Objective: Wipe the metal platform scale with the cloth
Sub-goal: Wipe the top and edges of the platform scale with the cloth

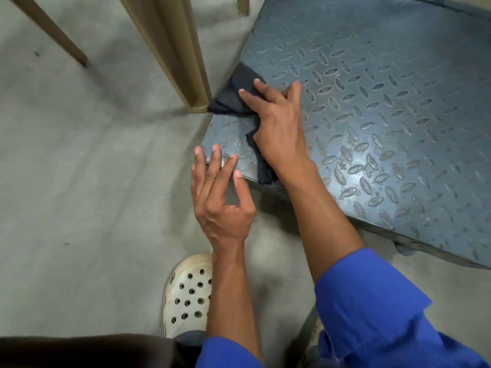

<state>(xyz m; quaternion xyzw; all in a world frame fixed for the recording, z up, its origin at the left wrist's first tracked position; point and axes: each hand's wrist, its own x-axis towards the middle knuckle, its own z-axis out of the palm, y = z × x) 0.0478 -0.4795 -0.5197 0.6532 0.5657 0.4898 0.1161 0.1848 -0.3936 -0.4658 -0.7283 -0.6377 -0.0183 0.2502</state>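
Observation:
The metal platform scale (pixel 385 107) is a blue-grey diamond-tread plate low on the floor, filling the right of the view. A dark cloth (pixel 233 96) lies over its left edge. My right hand (pixel 276 123) presses flat on the cloth with fingers spread, and part of the cloth trails under my wrist to the near edge. My left hand (pixel 220 195) is at the near left corner of the scale, its straight fingertips touching the plate edge, holding nothing.
A tan plastic chair leg (pixel 172 54) stands right against the scale's left edge, touching the cloth. Another tan leg (pixel 50 30) slants at the top left. Grey concrete floor (pixel 79 181) lies to the left. My white perforated clog (pixel 188 296) is below my left hand.

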